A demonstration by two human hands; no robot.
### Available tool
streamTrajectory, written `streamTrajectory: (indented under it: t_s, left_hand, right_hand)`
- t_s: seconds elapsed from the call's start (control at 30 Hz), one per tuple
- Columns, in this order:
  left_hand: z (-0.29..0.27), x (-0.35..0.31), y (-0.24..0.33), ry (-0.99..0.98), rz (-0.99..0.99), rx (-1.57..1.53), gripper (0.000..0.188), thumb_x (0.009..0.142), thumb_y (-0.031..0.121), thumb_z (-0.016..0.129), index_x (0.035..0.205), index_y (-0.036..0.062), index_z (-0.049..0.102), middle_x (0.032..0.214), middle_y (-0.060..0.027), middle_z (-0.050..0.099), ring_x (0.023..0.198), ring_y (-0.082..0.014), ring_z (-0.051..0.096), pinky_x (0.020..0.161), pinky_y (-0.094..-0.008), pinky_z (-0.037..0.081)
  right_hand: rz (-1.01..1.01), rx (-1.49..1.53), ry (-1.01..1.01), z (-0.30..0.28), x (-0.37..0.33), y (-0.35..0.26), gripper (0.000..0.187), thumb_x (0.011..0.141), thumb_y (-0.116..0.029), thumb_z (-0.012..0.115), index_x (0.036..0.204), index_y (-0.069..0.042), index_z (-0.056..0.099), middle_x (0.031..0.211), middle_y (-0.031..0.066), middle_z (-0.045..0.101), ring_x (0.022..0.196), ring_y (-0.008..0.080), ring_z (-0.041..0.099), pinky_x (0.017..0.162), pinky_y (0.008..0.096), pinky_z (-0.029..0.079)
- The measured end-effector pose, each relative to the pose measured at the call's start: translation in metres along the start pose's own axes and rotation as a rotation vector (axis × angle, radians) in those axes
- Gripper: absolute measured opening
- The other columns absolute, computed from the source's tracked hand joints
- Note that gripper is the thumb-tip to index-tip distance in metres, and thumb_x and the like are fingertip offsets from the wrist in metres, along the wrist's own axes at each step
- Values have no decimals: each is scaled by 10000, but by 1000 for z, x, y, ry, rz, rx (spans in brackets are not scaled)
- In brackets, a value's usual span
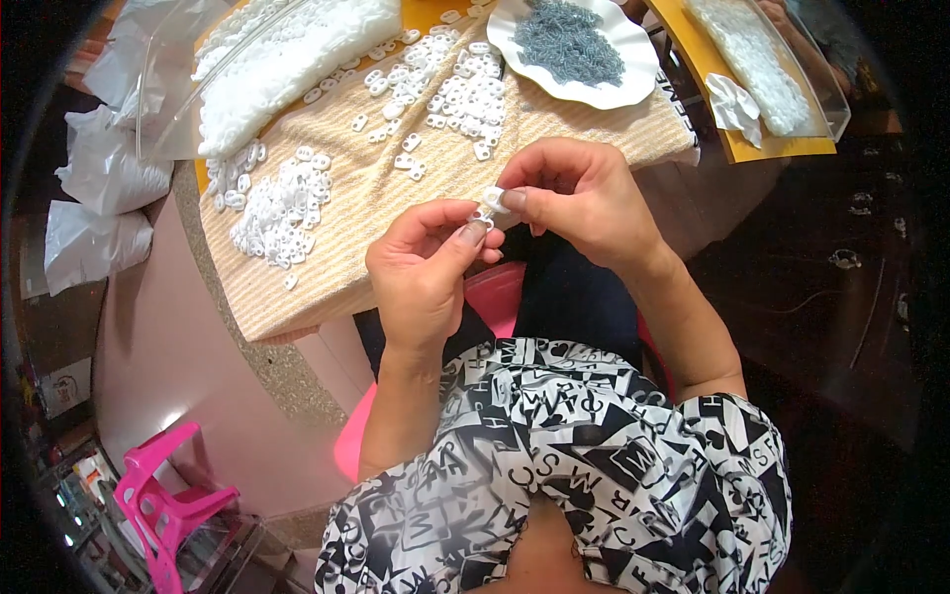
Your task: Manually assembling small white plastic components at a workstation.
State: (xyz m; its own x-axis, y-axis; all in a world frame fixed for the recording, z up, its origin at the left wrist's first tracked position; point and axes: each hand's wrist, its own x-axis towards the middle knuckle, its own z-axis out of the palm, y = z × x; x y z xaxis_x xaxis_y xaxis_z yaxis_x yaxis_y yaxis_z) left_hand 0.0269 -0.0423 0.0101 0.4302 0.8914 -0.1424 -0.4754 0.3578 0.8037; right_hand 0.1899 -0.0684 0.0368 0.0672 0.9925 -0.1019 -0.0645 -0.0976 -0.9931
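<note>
My left hand (421,262) pinches a small white plastic piece with holes (483,220) between thumb and fingertips. Just above it, my right hand (584,203) grips another small white plastic piece (494,199) between thumb and forefinger. The two pieces are close together; whether they touch I cannot tell. Both hands are above my lap, at the near edge of a table covered with a striped yellow towel (346,173). On the towel lie a heap of small white holed pieces (282,213) at the left and looser white pieces (465,104) farther back.
A scalloped white plate (508,22) holds many tiny bluish-grey pieces. Large clear bags of white pieces (287,74), (757,74) lie at the back left and right. Crumpled white paper (733,107) sits on the right bag. White plastic bags (104,163) and a pink stool (163,495) are at left.
</note>
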Motion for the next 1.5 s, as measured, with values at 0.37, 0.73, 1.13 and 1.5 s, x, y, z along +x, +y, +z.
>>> streamTrajectory:
  t_s: [0.37, 0.73, 1.13, 1.5]
  left_hand:
    - [0, -1, 1, -61, 60, 27, 190, 758, -42, 590, 942, -71, 550, 826, -123, 599, 706, -165, 603, 618, -252, 522]
    - [-11, 6, -7, -233, 248, 148, 239, 717, 9, 661, 943, -33, 596, 916, -103, 566, 764, -128, 541, 650, -209, 448]
    - [-6, 1, -15, -131, 460, 274, 217, 716, 23, 672, 912, -22, 590, 906, -96, 552, 767, -117, 510, 652, -200, 411]
    - [-8, 0, -18, -136, 565, 377, 206, 725, 34, 670, 902, -14, 578, 903, -102, 550, 716, -78, 494, 594, -167, 396]
  right_hand:
    - [19, 142, -46, 8, -4, -5, 74, 767, 7, 563, 830, 40, 584, 687, 66, 599, 582, 100, 579, 502, 202, 463]
    - [50, 185, -127, 5, -5, 0, 74, 740, 11, 601, 808, 40, 601, 694, 64, 592, 569, 87, 541, 508, 186, 443]
    - [-2, 132, -91, 12, -10, -2, 69, 759, 26, 583, 823, 50, 590, 748, 78, 597, 571, 88, 548, 507, 194, 457]
    - [-19, 77, -147, 12, -11, -2, 42, 764, 31, 578, 801, 50, 570, 756, 66, 575, 627, 83, 553, 540, 191, 466]
